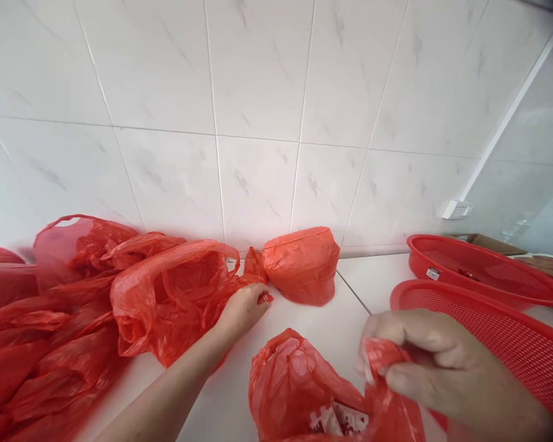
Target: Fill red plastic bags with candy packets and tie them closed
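One red bag [288, 374] sits just left of the right hand [437, 362], which clamps its rim, probably to keep the mouth open around printed packets [345, 420]. Farther left, the left hand [244, 305] pinches red plastic [269, 298] beside heaped bags [50, 331].

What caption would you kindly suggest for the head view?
The right hand grips an open red bag containing printed packets; the left hand holds red plastic.

A crumpled, translucent red bag [289, 387] gapes open, printed white packets [350, 418] lying inside.
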A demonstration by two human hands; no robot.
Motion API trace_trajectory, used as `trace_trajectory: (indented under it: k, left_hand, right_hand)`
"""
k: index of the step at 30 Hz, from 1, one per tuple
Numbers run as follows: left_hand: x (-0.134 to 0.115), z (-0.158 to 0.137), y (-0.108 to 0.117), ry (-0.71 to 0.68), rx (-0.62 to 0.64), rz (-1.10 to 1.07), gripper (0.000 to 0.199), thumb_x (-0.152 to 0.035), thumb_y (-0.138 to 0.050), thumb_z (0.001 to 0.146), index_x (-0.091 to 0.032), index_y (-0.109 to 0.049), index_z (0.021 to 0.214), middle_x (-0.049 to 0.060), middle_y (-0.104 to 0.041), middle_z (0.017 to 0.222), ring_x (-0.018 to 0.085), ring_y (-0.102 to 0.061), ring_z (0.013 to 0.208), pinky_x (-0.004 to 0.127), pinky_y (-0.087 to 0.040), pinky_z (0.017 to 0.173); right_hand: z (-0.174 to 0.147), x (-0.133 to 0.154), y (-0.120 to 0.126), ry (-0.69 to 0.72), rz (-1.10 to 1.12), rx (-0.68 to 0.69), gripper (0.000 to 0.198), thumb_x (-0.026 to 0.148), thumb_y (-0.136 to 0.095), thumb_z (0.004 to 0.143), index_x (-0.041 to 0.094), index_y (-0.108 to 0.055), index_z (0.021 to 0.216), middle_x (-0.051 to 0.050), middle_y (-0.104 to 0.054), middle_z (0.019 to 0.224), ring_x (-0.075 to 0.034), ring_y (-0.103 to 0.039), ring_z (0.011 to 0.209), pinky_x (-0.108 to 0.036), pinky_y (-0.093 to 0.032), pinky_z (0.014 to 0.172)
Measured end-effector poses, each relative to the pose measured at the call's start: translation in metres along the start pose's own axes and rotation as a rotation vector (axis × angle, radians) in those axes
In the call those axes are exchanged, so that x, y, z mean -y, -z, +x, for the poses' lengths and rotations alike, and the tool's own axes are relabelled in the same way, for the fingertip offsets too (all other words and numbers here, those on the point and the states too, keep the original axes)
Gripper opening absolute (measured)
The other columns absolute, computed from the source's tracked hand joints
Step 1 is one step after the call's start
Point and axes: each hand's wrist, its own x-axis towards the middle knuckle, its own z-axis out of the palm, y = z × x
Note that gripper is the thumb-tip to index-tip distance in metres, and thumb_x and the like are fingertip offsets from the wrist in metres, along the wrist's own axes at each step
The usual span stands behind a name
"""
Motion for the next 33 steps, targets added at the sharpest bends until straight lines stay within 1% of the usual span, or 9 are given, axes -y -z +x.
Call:
trace_trajectory:
  k: [3,9,12,15,18,22,26,30,33]
  left_hand:
    - [-0.033,-0.017,0.017,-0.066,-0.068,-0.164,0.027,-0.025,-0.051,0.087,-0.021,-0.056,0.113,0.005,-0.064,0.105,0.017,-0.061,0.092,0.028,-0.048,0.078]
    - [-0.074,-0.064,0.037,-0.249,0.206,-0.254,0.061,-0.037,-0.075,0.069,-0.027,-0.052,0.125,0.007,-0.058,0.121,0.023,-0.056,0.106,0.034,-0.046,0.089]
    - [-0.063,-0.084,0.033,-0.117,0.156,0.027,0.078,-0.035,-0.077,0.064,-0.025,-0.044,0.135,0.012,-0.051,0.128,0.029,-0.053,0.109,0.041,-0.044,0.092]
    - [-0.042,-0.097,0.029,0.091,0.307,0.233,0.082,-0.022,-0.072,0.059,-0.024,-0.044,0.136,0.013,-0.060,0.114,0.032,-0.058,0.098,0.045,-0.045,0.085]
    - [-0.030,-0.096,0.039,0.188,0.418,0.086,0.066,-0.014,-0.059,0.065,-0.027,-0.051,0.129,0.004,-0.064,0.083,0.024,-0.062,0.075,0.035,-0.048,0.066]
    - [-0.043,-0.078,0.073,0.165,0.162,-0.639,0.047,-0.026,-0.057,0.079,-0.026,-0.046,0.125,-0.006,-0.051,0.064,0.010,-0.050,0.051,0.020,-0.042,0.048]
    - [-0.065,-0.067,0.105,-0.001,-0.113,-0.933,0.050,-0.025,-0.065,0.078,-0.026,-0.045,0.124,0.000,-0.060,0.086,0.012,-0.059,0.070,0.022,-0.050,0.062]
    - [-0.064,-0.069,0.120,-0.051,0.056,-0.699,0.055,-0.021,-0.058,0.081,-0.033,-0.041,0.132,0.002,-0.062,0.101,0.019,-0.062,0.087,0.028,-0.052,0.070]
    - [-0.056,-0.067,0.127,0.003,-0.076,-0.209,0.046,-0.021,-0.058,0.078,-0.031,-0.054,0.123,-0.002,-0.062,0.078,0.017,-0.059,0.068,0.023,-0.045,0.055]
  right_hand:
    - [0.007,0.006,-0.002,-0.023,-0.007,-0.014,0.022,0.040,-0.066,0.078,0.020,-0.059,0.071,0.002,-0.055,0.067,-0.011,-0.051,0.062,-0.022,-0.043,0.056]
    - [0.010,0.005,-0.002,0.042,-0.120,-0.257,0.020,0.040,-0.065,0.079,0.020,-0.064,0.078,-0.001,-0.065,0.074,-0.015,-0.059,0.066,-0.024,-0.047,0.056]
    - [0.012,0.003,-0.003,0.043,-0.097,-0.403,0.023,0.043,-0.068,0.076,0.020,-0.064,0.075,-0.001,-0.066,0.072,-0.014,-0.058,0.061,-0.023,-0.046,0.051]
    - [0.016,0.000,-0.001,0.028,-0.072,-0.452,0.024,0.044,-0.069,0.074,0.020,-0.065,0.076,0.000,-0.064,0.067,-0.013,-0.056,0.056,-0.022,-0.044,0.047]
    - [0.024,-0.004,0.000,0.066,-0.001,-0.528,0.023,0.043,-0.071,0.072,0.021,-0.066,0.077,-0.001,-0.064,0.069,-0.014,-0.057,0.059,-0.023,-0.045,0.048]
    - [0.042,-0.009,0.001,0.171,0.334,-0.726,0.016,0.035,-0.073,0.072,0.023,-0.065,0.078,0.001,-0.067,0.076,-0.014,-0.062,0.067,-0.025,-0.051,0.058]
    - [0.056,-0.015,0.002,0.190,0.678,-0.777,0.013,0.026,-0.072,0.072,0.024,-0.062,0.079,0.000,-0.068,0.084,-0.020,-0.065,0.089,-0.032,-0.054,0.069]
    - [0.068,-0.026,-0.001,0.132,0.875,-0.660,0.017,0.029,-0.071,0.073,0.023,-0.056,0.073,0.006,-0.056,0.064,-0.011,-0.060,0.064,-0.026,-0.052,0.062]
    - [0.077,-0.038,-0.008,0.078,0.906,-0.561,0.030,0.042,-0.067,0.076,0.020,-0.050,0.065,0.009,-0.039,0.050,-0.003,-0.032,0.038,-0.016,-0.034,0.038]
